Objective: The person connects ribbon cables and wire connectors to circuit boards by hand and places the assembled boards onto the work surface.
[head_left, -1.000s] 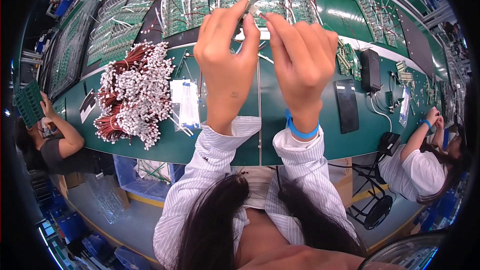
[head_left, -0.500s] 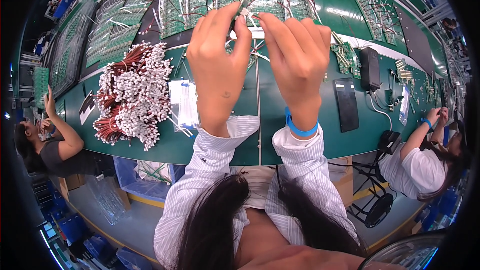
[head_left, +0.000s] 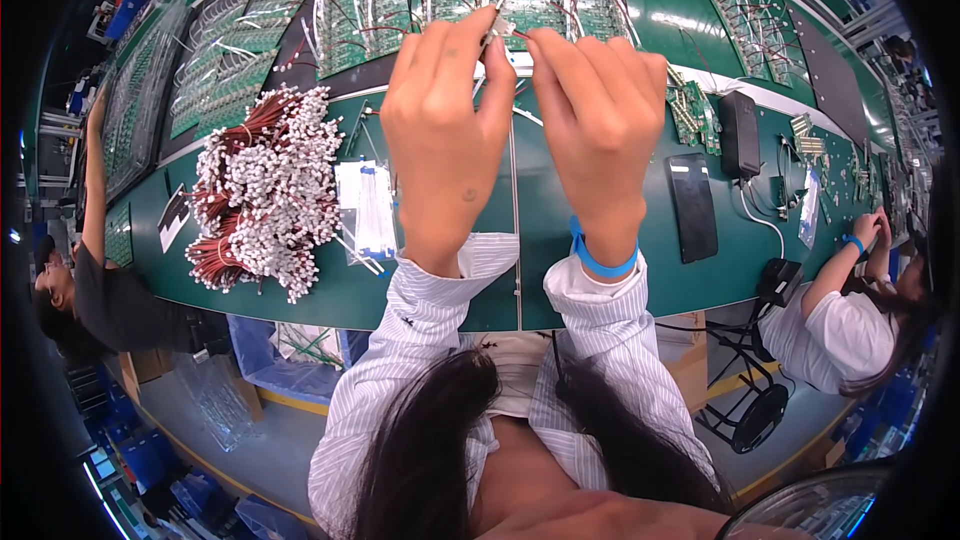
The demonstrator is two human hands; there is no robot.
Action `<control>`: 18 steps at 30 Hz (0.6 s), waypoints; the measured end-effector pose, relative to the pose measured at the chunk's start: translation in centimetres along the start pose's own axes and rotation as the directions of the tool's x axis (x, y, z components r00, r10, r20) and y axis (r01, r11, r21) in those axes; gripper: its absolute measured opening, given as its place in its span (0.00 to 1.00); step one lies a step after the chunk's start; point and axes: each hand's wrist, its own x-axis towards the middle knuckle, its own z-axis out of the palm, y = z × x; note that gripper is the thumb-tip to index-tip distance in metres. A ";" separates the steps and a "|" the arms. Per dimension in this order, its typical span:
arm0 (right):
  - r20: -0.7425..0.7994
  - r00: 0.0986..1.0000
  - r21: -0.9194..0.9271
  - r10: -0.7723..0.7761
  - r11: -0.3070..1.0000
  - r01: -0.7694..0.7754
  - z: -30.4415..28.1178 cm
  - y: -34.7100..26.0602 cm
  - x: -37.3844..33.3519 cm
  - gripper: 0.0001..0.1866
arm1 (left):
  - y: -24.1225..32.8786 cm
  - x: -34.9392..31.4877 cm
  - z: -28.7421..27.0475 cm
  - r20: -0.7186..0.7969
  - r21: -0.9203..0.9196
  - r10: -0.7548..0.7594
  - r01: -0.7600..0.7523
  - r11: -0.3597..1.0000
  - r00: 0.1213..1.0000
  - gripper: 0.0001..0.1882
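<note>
Over the middle of the bench, my left hand pinches a small circuit board with a white connector between thumb and forefinger. The fingers cover most of that board. Just to its right, my right hand is closed, its thumb and forefinger on a thin dark red wire that runs to the connector. How far the plug sits in the connector is too small to tell. Left of my hands lies a large heap of red wire leads with white plugs. Panels of green circuit boards with wires lie beyond my fingertips.
A bag of white strips lies beside the heap. On the right are a black phone, a black power adapter and small boards. Co-workers sit at left and right. A blue bin stands below the bench edge.
My left hand has shifted slightly to the right and the board in it has turned a little. The co-worker at left has stretched an arm toward the far side.
</note>
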 end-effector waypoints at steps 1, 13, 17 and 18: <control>-0.003 1.000 0.005 0.002 1.000 -0.002 0.0 0.1 0.0 0.10 | 0.1 0.0 0.0 0.017 -0.025 -0.030 0.030 0.999 0.999 0.09; 0.064 0.997 0.083 -0.040 0.996 0.035 0.0 0.4 0.1 0.09 | -0.2 -0.3 0.3 0.196 -0.188 -0.232 0.269 0.945 0.953 0.12; 0.069 0.997 0.099 -0.043 0.994 0.036 -0.1 0.5 0.1 0.09 | -1.0 -0.5 1.1 0.140 -0.157 -0.146 0.167 0.973 0.979 0.10; 0.069 0.997 0.099 -0.043 0.994 0.036 -0.1 0.5 0.1 0.09 | -0.8 -0.4 0.9 0.140 -0.157 -0.146 0.167 0.973 0.979 0.10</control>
